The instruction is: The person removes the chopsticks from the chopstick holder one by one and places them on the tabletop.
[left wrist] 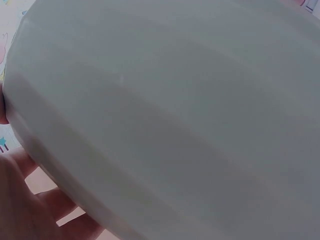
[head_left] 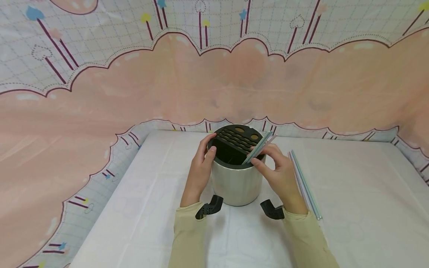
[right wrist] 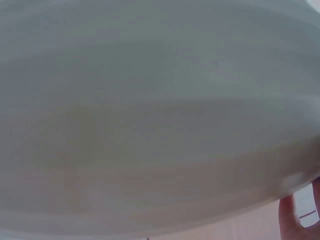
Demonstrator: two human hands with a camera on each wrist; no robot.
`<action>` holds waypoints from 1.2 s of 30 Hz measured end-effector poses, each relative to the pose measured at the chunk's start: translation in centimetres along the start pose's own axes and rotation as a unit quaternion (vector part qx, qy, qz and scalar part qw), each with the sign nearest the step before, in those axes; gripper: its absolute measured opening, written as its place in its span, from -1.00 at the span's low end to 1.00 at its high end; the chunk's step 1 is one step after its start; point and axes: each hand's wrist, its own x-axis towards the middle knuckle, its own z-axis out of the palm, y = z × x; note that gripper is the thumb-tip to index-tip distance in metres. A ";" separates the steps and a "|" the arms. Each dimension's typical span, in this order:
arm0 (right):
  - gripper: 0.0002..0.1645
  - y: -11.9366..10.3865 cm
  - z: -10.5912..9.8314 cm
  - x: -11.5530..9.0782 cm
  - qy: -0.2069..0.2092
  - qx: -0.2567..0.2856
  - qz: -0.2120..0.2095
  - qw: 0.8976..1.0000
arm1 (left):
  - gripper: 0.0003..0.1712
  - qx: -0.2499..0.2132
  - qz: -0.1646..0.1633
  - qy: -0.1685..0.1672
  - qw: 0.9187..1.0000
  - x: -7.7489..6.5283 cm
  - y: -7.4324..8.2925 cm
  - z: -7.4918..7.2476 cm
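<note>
A round white desk organizer (head_left: 236, 186) with a dark divided top insert (head_left: 234, 139) stands in front of me. At its left rim my left hand (head_left: 197, 169) grips it, thumb on the near edge and fingers round the far side. My right hand (head_left: 281, 171) pinches a small bundle of thin pale green and pink straw-like sticks (head_left: 259, 147) over the right rim. The bundle leans, its lower ends at the open front compartment; how deep they go is hidden. The organizer's pale wall (left wrist: 165, 115) fills the left wrist view, and the same wall (right wrist: 150, 125) fills the right.
More thin green and pink sticks (head_left: 305, 182) lie on the white table (head_left: 151, 223), right of my right forearm. A patterned peach and white cloth (head_left: 234, 85) hangs behind the table and along its left side.
</note>
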 end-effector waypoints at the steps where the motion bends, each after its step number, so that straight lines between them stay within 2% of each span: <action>1: -0.73 -0.1 0.1 0.0 0.002 -0.013 0.001 1.000 | -0.56 -0.001 0.001 0.000 1.000 0.0 -0.1 0.0; 6: -0.77 -0.4 0.4 -0.1 0.012 -0.053 0.009 0.998 | -0.55 -0.004 0.003 -0.001 1.000 0.0 -0.2 0.0; 12: -0.82 -0.5 0.4 -0.1 0.007 -0.058 0.022 0.998 | -0.56 -0.001 0.007 -0.001 1.000 0.0 -0.1 0.0; 17: -0.89 -0.9 0.4 0.1 -0.027 -0.065 0.020 0.997 | -0.56 0.000 0.013 -0.001 1.000 0.0 -0.1 0.0; 23: -0.86 -0.8 0.1 0.2 -0.067 -0.076 -0.004 0.995 | -0.56 -0.002 0.015 0.001 1.000 0.1 -0.1 0.0; 31: -0.81 2.6 -0.4 0.3 -0.040 -0.070 -0.046 0.996 | -0.55 -0.003 0.010 0.002 1.000 0.3 -0.1 0.3; 36: -0.84 3.0 -0.7 0.5 -0.008 -0.056 -0.054 0.997 | -0.55 -0.003 0.005 0.003 1.000 0.5 0.0 0.5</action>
